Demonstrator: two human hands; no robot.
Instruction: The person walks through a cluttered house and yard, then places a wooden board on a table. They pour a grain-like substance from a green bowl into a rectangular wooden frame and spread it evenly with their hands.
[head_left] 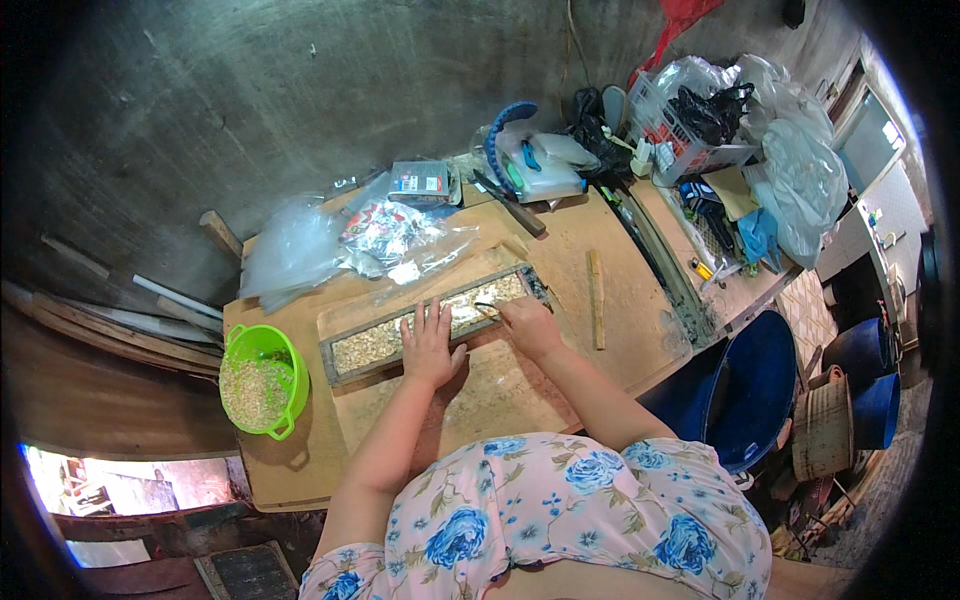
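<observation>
A long, narrow wooden tray (374,372) lies at a slant on a flat board on the table, filled with pale chopped bits (368,347). My left hand (430,343) rests with fingers spread over the tray's near edge and the bits. Toward the tray's right end, my right hand (528,323) is closed on a small, thin dark tool (486,306) that reaches onto the filling; its exact kind is hard to make out. A bright green colander (297,385) with handles stands left of the tray, holding more of the same pale bits.
Clear plastic bags (295,245) and a grey box (420,180) lie beyond the tray. A knife (515,208) and a wooden stick (597,300) are on the table (640,350). At the right back stands a bag-filled crate (690,150); below are blue barrels (765,400).
</observation>
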